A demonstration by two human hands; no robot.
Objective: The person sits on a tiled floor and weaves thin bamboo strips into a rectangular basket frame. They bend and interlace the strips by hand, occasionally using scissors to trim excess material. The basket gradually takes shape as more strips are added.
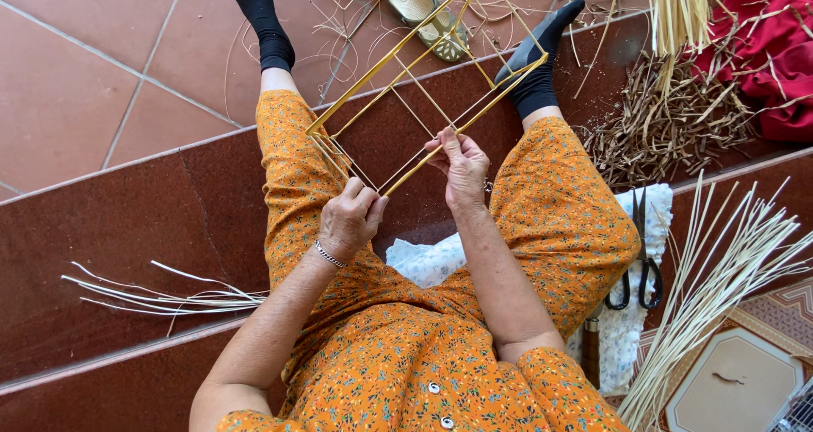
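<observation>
The square frame of smooth, pale yellow split-cane strips (423,102) looks lightly glossy. Right of it lie dry, matt pale cane strips (720,279), rough brown bark scraps (669,127), black-handled metal scissors (639,263) on white printed cloth (618,330), and red cloth (779,59). The reddish-brown stone step (127,229) shines faintly.
</observation>
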